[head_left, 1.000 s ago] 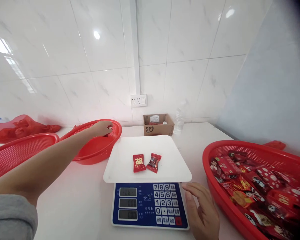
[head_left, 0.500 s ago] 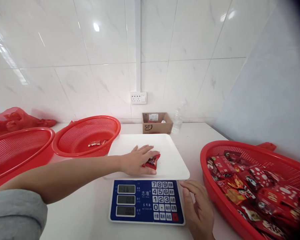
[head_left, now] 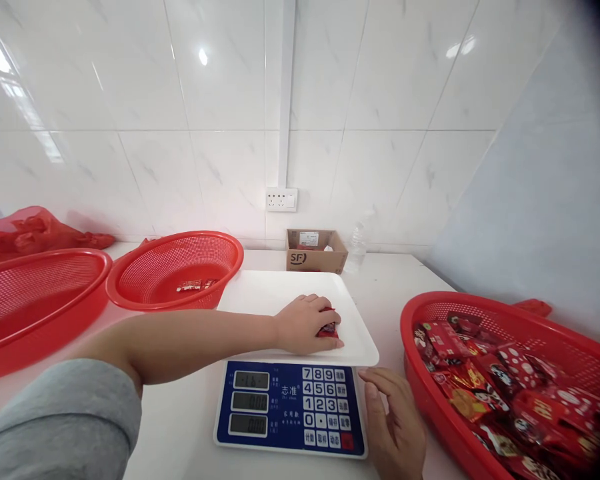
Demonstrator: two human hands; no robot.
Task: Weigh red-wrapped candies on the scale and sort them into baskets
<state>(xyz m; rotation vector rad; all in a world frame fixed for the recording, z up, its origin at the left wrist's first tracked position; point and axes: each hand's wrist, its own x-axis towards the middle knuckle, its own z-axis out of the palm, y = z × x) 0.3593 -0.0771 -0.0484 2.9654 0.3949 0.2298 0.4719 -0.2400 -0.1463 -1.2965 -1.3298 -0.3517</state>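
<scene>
On the white weighing pan (head_left: pixel 260 288), my left hand (head_left: pixel 307 325) has its fingers curled over a small red snack packet (head_left: pixel 329 325), most of which they hide. Below the pan is the scale's blue panel (head_left: pixel 290 408), with number keys and three small displays. My right hand (head_left: pixel 395 420) rests beside the panel's right edge. Its thumb and fingers are apart, loosely bent, and nothing shows in them.
A red perforated basket (head_left: pixel 410 327) on the right holds many red snack packets (head_left: pixel 485 373). Two more red baskets stand left: the nearer-to-pan one (head_left: pixel 123 301) holds a few packets, the other (head_left: pixel 93 293) sits beside it. Behind are a cardboard box (head_left: pixel 315 261) and a clear bottle (head_left: pixel 356 250).
My left hand has moved right across the pan with the red packet, and its spread fingers have closed around it. My right hand stays beside the scale. The view has shifted slightly.
</scene>
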